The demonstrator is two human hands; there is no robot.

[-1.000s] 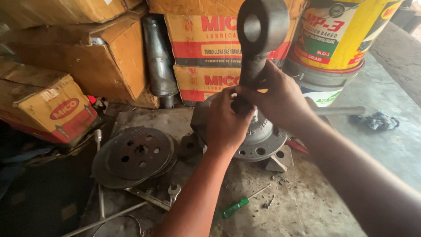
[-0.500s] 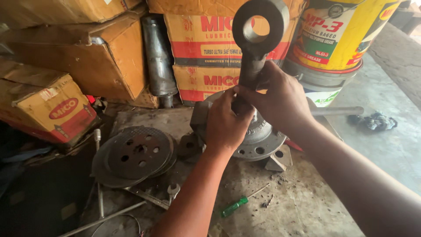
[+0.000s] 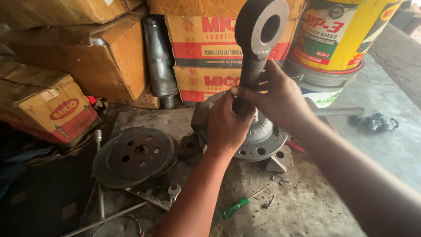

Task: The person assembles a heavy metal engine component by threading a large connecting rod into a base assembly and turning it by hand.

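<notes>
Hands meet at the centre of the frame, both wrapped around the lower shaft of a dark steel eye-ended rod (image 3: 258, 48) that stands nearly upright and rises to the top edge, its round eye open at the top centre. The left hand (image 3: 228, 125) comes up from the bottom centre, fingers curled shut around the shaft just above where it enters a grey flanged hub (image 3: 263, 140). The right hand (image 3: 280, 98) reaches in from the lower right, fingers folded closed over the same shaft from the far side, its fingertips touching the left hand's thumb. How tightly either hand presses cannot be told.

The hub sits on a dusty concrete slab (image 3: 307, 206) just right of centre, its rim ringed with bolt holes, one corner resting on a small metal block (image 3: 278, 161). Left of it, at centre left, lies a stack of dark perforated discs (image 3: 138, 153). Below the discs a spanner (image 3: 153, 197) lies flat, and a green-handled screwdriver (image 3: 239, 205) lies at the lower centre, well apart from the hands. Cardboard cartons (image 3: 201, 48) are stacked along the top of the frame, with a grey metal cylinder (image 3: 158, 66) leaning between them. A yellow pail (image 3: 340, 39) stands at the upper right, just behind the right hand.
</notes>
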